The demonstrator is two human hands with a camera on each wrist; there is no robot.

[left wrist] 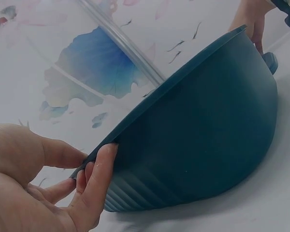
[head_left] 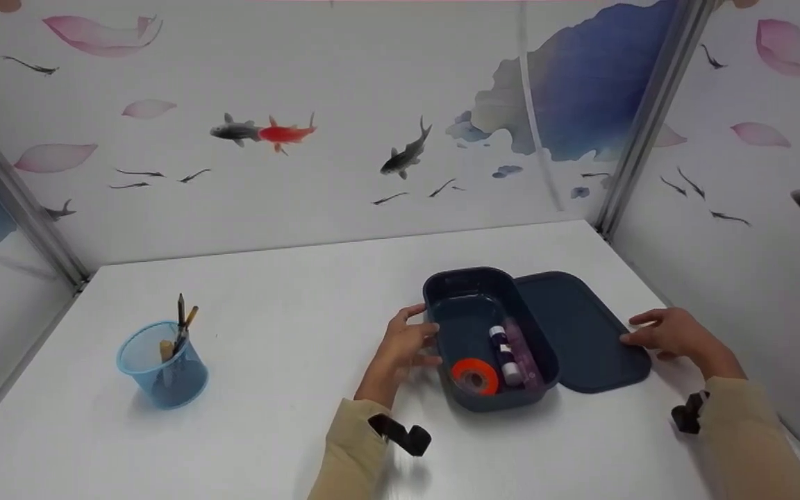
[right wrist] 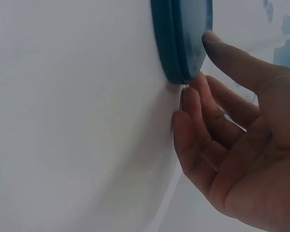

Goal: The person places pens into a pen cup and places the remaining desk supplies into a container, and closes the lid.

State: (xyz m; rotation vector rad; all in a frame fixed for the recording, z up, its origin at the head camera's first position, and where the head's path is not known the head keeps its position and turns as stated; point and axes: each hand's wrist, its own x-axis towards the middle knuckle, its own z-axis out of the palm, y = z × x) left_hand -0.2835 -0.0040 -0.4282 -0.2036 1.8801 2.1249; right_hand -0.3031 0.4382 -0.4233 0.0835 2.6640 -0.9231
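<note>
A dark blue-green rectangular storage box (head_left: 466,316) stands uncovered on the white table. Inside are an orange roll of tape (head_left: 487,376), a glue stick (head_left: 503,351) with white ends and a translucent purple stick-shaped item (head_left: 523,355). My left hand (head_left: 400,344) holds the box's left rim, thumb and fingers at its edge in the left wrist view. The matching flat lid (head_left: 580,333) lies to the right, against the box. With my right hand (head_left: 674,337) I pinch the lid's right edge, thumb (right wrist: 232,55) on top and fingertips at its underside.
A light blue mesh pen cup (head_left: 164,368) with pencils and other items stands on the left of the table (head_left: 268,417). White panels (head_left: 344,201) printed with fish and petals rise behind and at both sides, joined by metal posts (head_left: 650,118).
</note>
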